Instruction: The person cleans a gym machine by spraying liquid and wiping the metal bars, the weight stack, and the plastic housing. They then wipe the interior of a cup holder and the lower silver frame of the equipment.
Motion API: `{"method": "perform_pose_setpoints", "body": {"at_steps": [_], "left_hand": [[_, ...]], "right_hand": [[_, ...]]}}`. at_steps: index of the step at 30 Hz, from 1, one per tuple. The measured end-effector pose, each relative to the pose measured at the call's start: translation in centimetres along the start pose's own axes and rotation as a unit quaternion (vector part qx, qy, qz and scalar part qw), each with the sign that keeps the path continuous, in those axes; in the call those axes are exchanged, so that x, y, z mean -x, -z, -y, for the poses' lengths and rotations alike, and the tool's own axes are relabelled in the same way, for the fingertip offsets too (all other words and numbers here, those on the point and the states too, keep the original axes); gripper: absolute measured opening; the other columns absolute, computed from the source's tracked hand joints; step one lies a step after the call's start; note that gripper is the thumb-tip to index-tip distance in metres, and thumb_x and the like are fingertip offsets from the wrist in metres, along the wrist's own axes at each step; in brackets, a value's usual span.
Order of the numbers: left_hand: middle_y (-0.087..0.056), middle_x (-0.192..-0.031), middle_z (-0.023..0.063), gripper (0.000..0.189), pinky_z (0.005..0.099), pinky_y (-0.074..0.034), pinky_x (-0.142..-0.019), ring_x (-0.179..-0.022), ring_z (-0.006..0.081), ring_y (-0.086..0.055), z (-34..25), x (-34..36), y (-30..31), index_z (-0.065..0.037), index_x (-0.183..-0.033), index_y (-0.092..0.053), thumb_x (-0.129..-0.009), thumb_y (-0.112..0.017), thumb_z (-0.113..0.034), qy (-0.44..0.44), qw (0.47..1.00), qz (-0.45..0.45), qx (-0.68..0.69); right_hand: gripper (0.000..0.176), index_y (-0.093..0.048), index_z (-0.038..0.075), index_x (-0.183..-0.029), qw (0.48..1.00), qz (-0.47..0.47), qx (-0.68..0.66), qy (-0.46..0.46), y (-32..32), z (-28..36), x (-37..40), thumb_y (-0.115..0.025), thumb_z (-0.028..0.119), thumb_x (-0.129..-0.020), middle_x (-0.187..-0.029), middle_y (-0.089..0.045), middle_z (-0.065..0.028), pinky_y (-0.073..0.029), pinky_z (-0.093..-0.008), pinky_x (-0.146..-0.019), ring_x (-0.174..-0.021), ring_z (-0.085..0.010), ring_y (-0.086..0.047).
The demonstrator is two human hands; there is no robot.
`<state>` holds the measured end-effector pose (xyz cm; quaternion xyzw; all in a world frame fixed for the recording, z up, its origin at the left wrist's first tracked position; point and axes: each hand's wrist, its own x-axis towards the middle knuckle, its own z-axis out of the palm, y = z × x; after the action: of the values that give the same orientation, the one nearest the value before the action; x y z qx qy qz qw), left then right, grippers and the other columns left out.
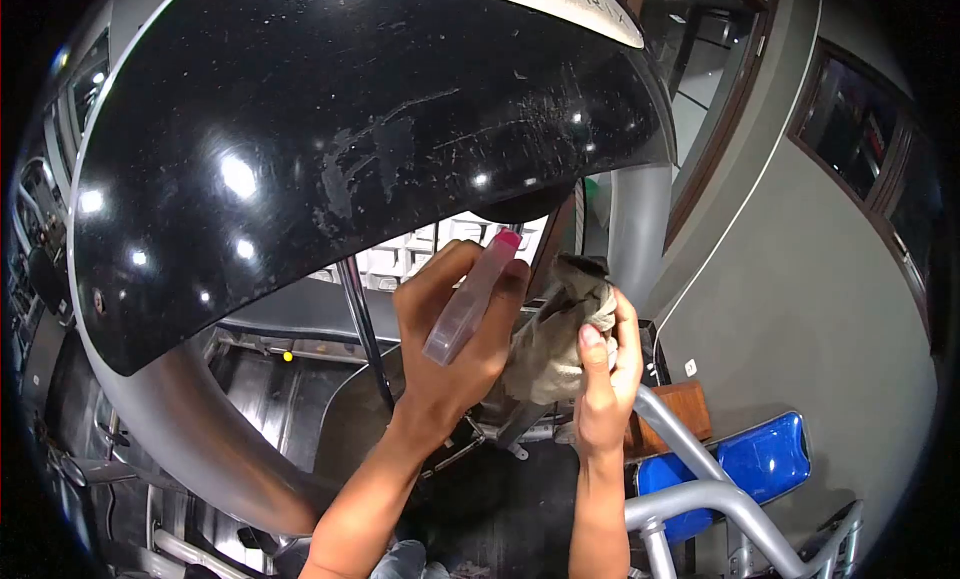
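Observation:
My left hand point(448, 324) is wrapped around a small translucent spray bottle point(468, 304) with a pink top. The bottle is tilted, its top end pointing up toward the lower edge of a scratched, glossy black machine cover point(300, 149). In my right hand point(608, 379) a crumpled grey-beige cloth point(548, 354) is pinched between thumb and fingers. It hangs just right of my left hand, below the cover's edge. Whether the left fingers touch the cloth is hidden.
Thick grey tubes point(220, 439) curve down from the cover. To the lower right stand a silver tube frame point(690, 499), a blue pad point(765, 459) and a brown wooden block point(675, 414). A grey wall point(800, 269) with dark-framed windows rises at the right.

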<state>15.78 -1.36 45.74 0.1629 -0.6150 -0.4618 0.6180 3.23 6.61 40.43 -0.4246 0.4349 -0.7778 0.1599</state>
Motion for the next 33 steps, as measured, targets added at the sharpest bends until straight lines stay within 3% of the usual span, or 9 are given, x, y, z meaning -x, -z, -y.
{"method": "perform_pose_setpoints", "body": {"at_steps": [4, 6, 12, 13, 17, 19, 22, 25, 33], "left_hand": [[-0.057, -0.07, 0.008, 0.006, 0.0269, -0.039, -0.049, -0.054, 0.0113, -0.054, 0.7, -0.1, 0.6, 0.005, -0.084, -0.065, -0.083, -0.064, -0.001, 0.001, 1.0, 0.0, -0.008], [-0.056, -0.068, 0.0061, 0.01, 0.0262, -0.037, -0.046, -0.048, 0.0097, -0.052, 0.2, 0.1, 1.0, 0.005, -0.084, -0.064, -0.087, -0.062, -0.004, 0.023, 0.999, -0.013, -0.018], [-0.058, -0.071, 0.0063, 0.013, 0.0248, -0.04, -0.042, -0.046, 0.0115, -0.055, -0.8, 0.4, 1.3, 0.006, -0.088, -0.063, -0.09, -0.06, -0.007, 0.09, 0.995, 0.019, 0.029], [-0.058, -0.071, 0.0063, 0.013, 0.0248, -0.04, -0.042, -0.046, 0.0115, -0.055, -0.7, 0.4, 1.5, 0.006, -0.088, -0.063, -0.09, -0.06, -0.007, 0.09, 0.995, 0.022, 0.025], [-0.06, -0.077, 0.0096, 0.02, 0.0259, -0.041, -0.04, -0.045, 0.0149, -0.057, 0.2, 0.4, 1.7, 0.006, -0.093, -0.061, -0.094, -0.059, -0.013, 0.092, 0.992, 0.046, 0.068], [-0.061, -0.078, 0.0105, 0.021, 0.0261, -0.041, -0.04, -0.045, 0.0165, -0.057, 1.2, 0.5, 2.3, 0.005, -0.096, -0.06, -0.095, -0.06, -0.016, 0.127, 0.986, 0.053, 0.098], [-0.061, -0.079, 0.0108, 0.021, 0.0263, -0.041, -0.04, -0.046, 0.0164, -0.058, 0.6, 0.5, 2.3, 0.005, -0.094, -0.06, -0.095, -0.059, -0.016, 0.13, 0.984, 0.043, 0.111], [-0.058, -0.07, 0.0118, 0.044, 0.0279, -0.04, -0.037, -0.04, 0.0181, -0.054, -0.3, 0.5, 1.5, 0.007, -0.083, -0.057, -0.096, -0.049, -0.034, 0.114, 0.993, -0.002, 0.002], [-0.06, -0.076, 0.0114, 0.031, 0.0271, -0.042, -0.04, -0.045, 0.0173, -0.057, 0.2, 1.2, 3.2, 0.007, -0.086, -0.058, -0.094, -0.053, -0.022, 0.108, 0.993, 0.011, 0.045]], "right_hand": [[0.039, -0.059, -0.004, -0.12, 0.98, -0.04, 0.17, 0.099, -0.5, 0.3, -0.9, -0.069, 0.012, -0.087, -0.114, -0.056, -0.0122, -0.04, -0.0311, -0.096, -0.106, -0.02, -0.055], [0.04, -0.062, -0.001, -0.119, 0.932, -0.063, 0.27, 0.233, -1.0, 0.2, -1.5, -0.071, 0.01, -0.083, -0.116, -0.057, -0.0129, -0.042, -0.0339, -0.096, -0.106, -0.0233, -0.056], [0.037, -0.071, 0.007, -0.111, 0.872, -0.086, 0.309, 0.371, -5.1, 1.6, -7.3, -0.074, 0.004, -0.075, -0.109, -0.057, -0.0157, -0.052, -0.0379, -0.084, -0.097, -0.0305, -0.062], [0.031, -0.068, -0.002, -0.105, 0.866, -0.086, 0.341, 0.355, -5.9, 1.6, -7.6, -0.072, 0.002, -0.074, -0.111, -0.059, -0.0188, -0.049, -0.0408, -0.088, -0.101, -0.0341, -0.06], [0.028, -0.071, -0.001, -0.098, 0.858, -0.116, 0.352, 0.355, -6.2, 0.4, -7.4, -0.074, 0.001, -0.07, -0.11, -0.061, -0.0181, -0.051, -0.0401, -0.085, -0.098, -0.034, -0.063], [0.048, -0.074, 0.02, -0.111, 0.862, -0.117, 0.345, 0.353, -5.8, -1.1, -6.8, -0.079, 0.003, -0.066, -0.108, -0.06, -0.0121, -0.055, -0.0371, -0.079, -0.093, -0.0303, -0.064], [0.053, -0.073, 0.023, -0.113, 0.892, -0.078, 0.316, 0.313, -5.3, -2.6, -5.6, -0.08, 0.004, -0.064, -0.107, -0.062, -0.0107, -0.055, -0.037, -0.079, -0.093, -0.0286, -0.064], [0.05, -0.074, 0.018, -0.111, 0.886, -0.06, 0.334, 0.316, -4.5, -1.9, -5.3, -0.079, 0.004, -0.063, -0.105, -0.063, -0.0109, -0.055, -0.0381, -0.078, -0.092, -0.0284, -0.065], [0.024, -0.069, -0.001, -0.091, 0.811, -0.104, 0.46, 0.344, -7.3, 3.7, -8.0, -0.073, 0.005, -0.069, -0.1, -0.062, -0.0166, -0.05, -0.0447, -0.08, -0.095, -0.0392, -0.059]]}}
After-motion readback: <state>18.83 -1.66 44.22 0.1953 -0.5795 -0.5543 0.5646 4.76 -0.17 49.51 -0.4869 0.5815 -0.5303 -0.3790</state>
